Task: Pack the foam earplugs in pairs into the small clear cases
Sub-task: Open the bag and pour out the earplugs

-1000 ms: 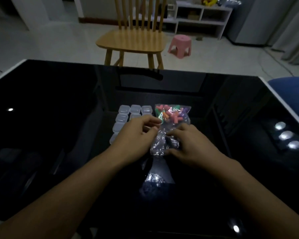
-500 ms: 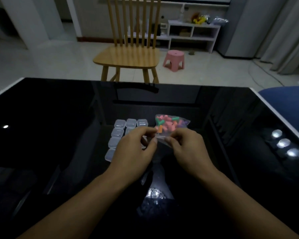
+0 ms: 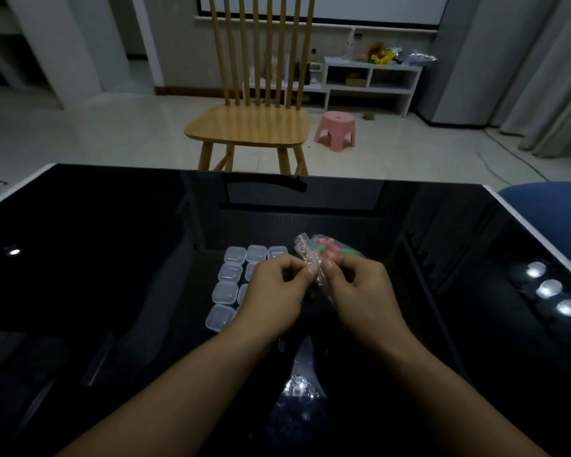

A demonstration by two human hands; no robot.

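Head view: my left hand point(image 3: 271, 293) and right hand point(image 3: 360, 291) both pinch the earplug bag point(image 3: 314, 258), lifted above the black table point(image 3: 112, 258) beside the clear cases point(image 3: 234, 254). I judge it's the opening step; next, pull the mouth apart.

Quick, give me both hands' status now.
Left hand: closed, pinching the plastic bag of earplugs.
Right hand: closed, pinching the same bag.
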